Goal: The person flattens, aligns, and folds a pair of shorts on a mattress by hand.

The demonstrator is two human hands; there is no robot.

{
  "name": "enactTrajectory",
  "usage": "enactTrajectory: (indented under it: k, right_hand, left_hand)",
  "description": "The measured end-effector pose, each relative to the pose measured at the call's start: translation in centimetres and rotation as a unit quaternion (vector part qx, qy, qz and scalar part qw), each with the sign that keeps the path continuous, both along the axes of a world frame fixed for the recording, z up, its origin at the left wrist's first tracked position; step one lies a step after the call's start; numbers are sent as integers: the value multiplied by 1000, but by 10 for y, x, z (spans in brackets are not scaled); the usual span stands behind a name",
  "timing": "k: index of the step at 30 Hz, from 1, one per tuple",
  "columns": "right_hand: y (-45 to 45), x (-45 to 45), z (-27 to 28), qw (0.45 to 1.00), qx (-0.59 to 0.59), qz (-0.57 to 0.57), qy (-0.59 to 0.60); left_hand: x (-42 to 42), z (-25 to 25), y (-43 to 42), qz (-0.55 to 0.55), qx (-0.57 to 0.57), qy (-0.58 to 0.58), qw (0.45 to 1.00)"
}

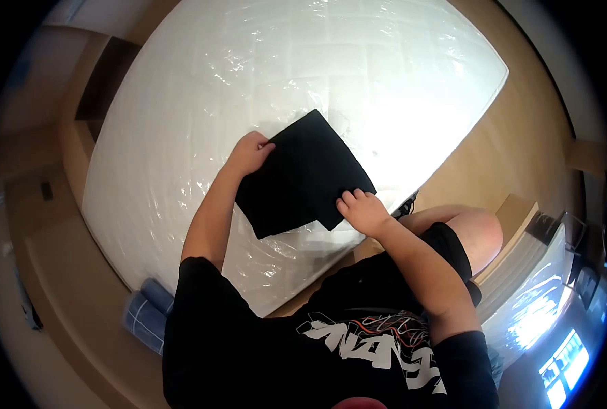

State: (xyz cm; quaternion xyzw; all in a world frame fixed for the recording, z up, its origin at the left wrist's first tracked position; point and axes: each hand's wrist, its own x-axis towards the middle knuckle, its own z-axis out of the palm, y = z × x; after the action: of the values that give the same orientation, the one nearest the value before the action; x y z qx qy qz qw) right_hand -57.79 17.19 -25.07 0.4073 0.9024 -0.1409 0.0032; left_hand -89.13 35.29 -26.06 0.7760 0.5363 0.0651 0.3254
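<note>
Black printed shirt (303, 361) sits at six o'clock in my feed; beyond it, mid-view on the plastic-wrapped mattress (181, 136), the black cloth (303, 174) looks largely folded, its near edge uneven. Left hand (252, 153) pinches its ten-o'clock edge; right hand (363, 213) curls over four o'clock, grip unclear.

ahead of me is the mattress (174, 136), and over its near part is the cloth (300, 174), between my 2 hands. my left hand (251, 151) is at the cloth's left edge; my right hand (360, 210) is at its near right edge. right of the mattress is the floor (522, 129), and my bent knee (477, 232) is near the mattress's right side. farther right, beside that knee, is a slab (515, 293). 2 bundles (145, 320) are left of me, beside the mattress's near left edge.
</note>
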Motion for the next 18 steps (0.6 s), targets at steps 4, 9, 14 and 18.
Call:
enactTrajectory:
  k: [4,9,14,18]
  right_hand:
    - [0,-1,5,998,21,21,55]
    - [-4,-1,-5,997,-22,-11,76]
    - [-1,23,-5,953,-140,-92,253]
    - [13,32,-5,855,-180,-433,221]
  left_hand:
    - [0,-9,10,110,-134,-58,983]
    - [6,-16,18,54,-91,41,994]
    - [18,-22,19,-5,10,187,982]
    - [32,1,12,-32,-7,-40,999]
